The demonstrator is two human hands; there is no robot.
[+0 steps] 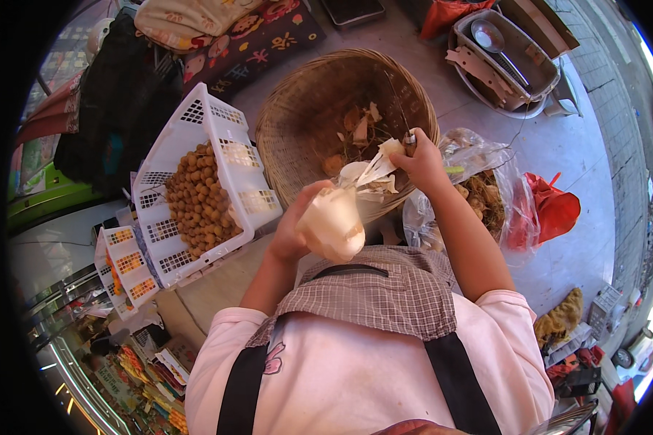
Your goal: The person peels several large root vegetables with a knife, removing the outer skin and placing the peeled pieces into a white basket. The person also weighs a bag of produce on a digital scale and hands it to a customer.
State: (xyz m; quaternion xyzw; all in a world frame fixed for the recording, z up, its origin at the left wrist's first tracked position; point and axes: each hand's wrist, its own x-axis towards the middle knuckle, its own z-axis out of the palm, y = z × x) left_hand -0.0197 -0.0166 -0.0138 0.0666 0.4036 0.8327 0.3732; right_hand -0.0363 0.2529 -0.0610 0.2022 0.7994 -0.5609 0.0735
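Observation:
My left hand [291, 234] holds a pale, mostly peeled root vegetable [332, 223], which looks like a jicama, above the near rim of a deep wicker basket [288, 130]. My right hand [427, 163] grips the handle of a knife [410, 138]; its thin blade points away from me over the basket. Between my right thumb and the knife, white strips of peel [375, 168] are pinched, and they stretch towards the top of the root. Brown and white peelings [359, 128] lie inside the basket.
On the left stand a white plastic crate [239, 163] of longan-like fruit [201, 201] and a smaller crate [133, 266]. A clear plastic bag [457, 147] of unpeeled roots [487, 198] and a red bag [555, 209] sit right. Beyond are a grey tub [538, 65] and ladle [487, 35].

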